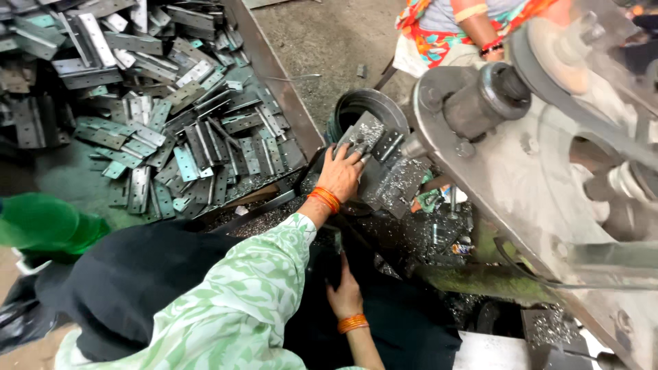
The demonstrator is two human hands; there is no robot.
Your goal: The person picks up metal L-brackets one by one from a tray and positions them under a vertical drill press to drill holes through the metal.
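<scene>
We see the left hand (340, 175) extended far, fingers spread narrow and pressing a metal hinge (364, 132) flat against the machine (534, 171), just left of its spindle (488, 99). The right hand (345, 296) rests near, below the machine, on dark cloth; we cannot tell whether it holds anything. A tray (274, 68) of hinges lies far left. Another person's arm (476, 24) shows at far right, beyond the machine.

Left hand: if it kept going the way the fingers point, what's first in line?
The left hand points up-right, pressing a metal hinge plate. Straight past it is the machine's spindle tip, then the round steel housing. Depth is unclear, so the gap may be larger than it looks.
</scene>
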